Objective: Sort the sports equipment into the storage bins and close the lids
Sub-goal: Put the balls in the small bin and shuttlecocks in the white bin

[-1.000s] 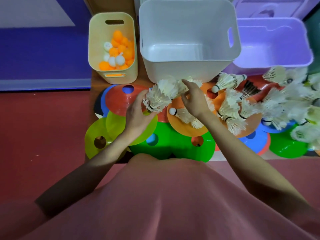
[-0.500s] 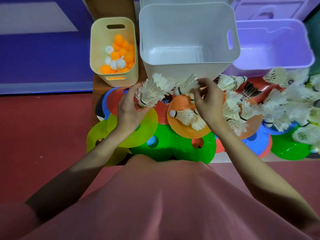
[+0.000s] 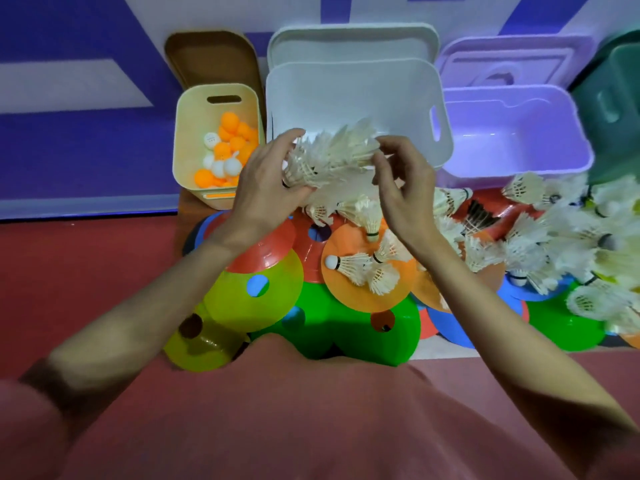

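— Hands?
— Left hand [image 3: 265, 188] wrapped around a bunch of shuttlecocks [image 3: 330, 157], fingers curled at the cork ends. Right hand [image 3: 403, 188] at the feather ends of the same bunch, thumb and fingertips pinching them. Bunch held above the near edge of the white bin [image 3: 356, 98], over the table.
— Other stock?
— More loose shuttlecocks [image 3: 360, 268] lying on flat coloured discs [image 3: 256, 299], and a larger pile [image 3: 568, 237] to the right. Orange and white balls [image 3: 225, 150] inside the cream bin [image 3: 187, 133].
— Lids?
— All off. White lid [image 3: 349, 39] propped behind its bin. Purple bin [image 3: 516, 133] open, purple lid [image 3: 512, 60] behind.
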